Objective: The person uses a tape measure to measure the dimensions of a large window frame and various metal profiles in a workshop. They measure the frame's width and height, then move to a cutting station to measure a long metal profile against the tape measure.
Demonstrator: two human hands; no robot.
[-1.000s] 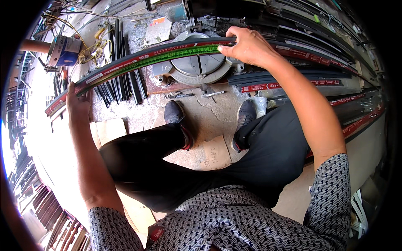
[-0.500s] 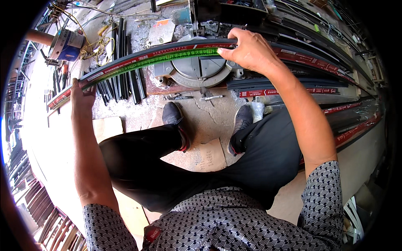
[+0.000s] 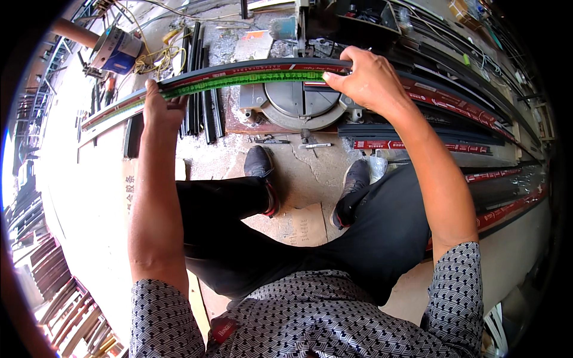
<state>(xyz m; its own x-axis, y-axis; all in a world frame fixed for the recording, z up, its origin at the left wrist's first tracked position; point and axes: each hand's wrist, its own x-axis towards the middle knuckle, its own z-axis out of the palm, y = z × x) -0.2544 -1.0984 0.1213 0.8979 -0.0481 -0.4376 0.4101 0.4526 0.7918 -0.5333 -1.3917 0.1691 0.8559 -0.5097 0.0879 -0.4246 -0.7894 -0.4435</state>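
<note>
A long dark metal profile, with red printed film and a bright green strip along its near side, spans from left to right in the air before me. My left hand is closed around it some way in from its left end, thumb on top. With thumb and fingers pinched over its edge, my right hand grips the right end. Just beyond and below that end lies the round grey table of a mitre saw, partly hidden by the profile.
Dark profiles lie on the floor at left, and red-filmed profiles are stacked at right. A white and blue bucket stands far left. Markers lie before the saw. A cardboard piece sits between my feet.
My left hand has moved inward along the profile, farther from its left end, and that end sits slightly higher in view. My right hand keeps its grip.
</note>
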